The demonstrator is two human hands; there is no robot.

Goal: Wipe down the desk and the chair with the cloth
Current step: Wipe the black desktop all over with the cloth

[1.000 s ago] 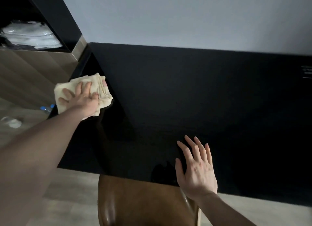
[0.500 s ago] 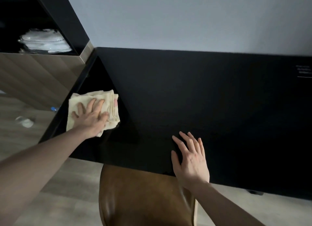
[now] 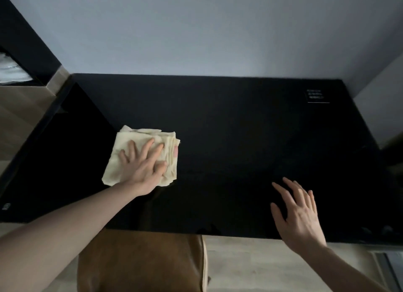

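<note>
A glossy black desk (image 3: 239, 139) fills the middle of the view, set against a pale wall. A folded cream cloth (image 3: 144, 145) lies on its left-centre part. My left hand (image 3: 141, 167) presses flat on the cloth with fingers spread. My right hand (image 3: 298, 213) rests open on the desk's front right part, fingers apart, holding nothing. A brown leather chair (image 3: 144, 261) stands below the desk's front edge, between my arms.
A small label with white print (image 3: 315, 94) sits at the desk's back right corner. A dark shelf unit with white items (image 3: 8, 69) stands at the left over wood panelling. Pale wooden floor (image 3: 250, 265) shows below the desk edge.
My left hand has slid the cloth from the desk's far left edge rightward and nearer the front. The right hand stays flat on the desk; the view has shifted rightward.
</note>
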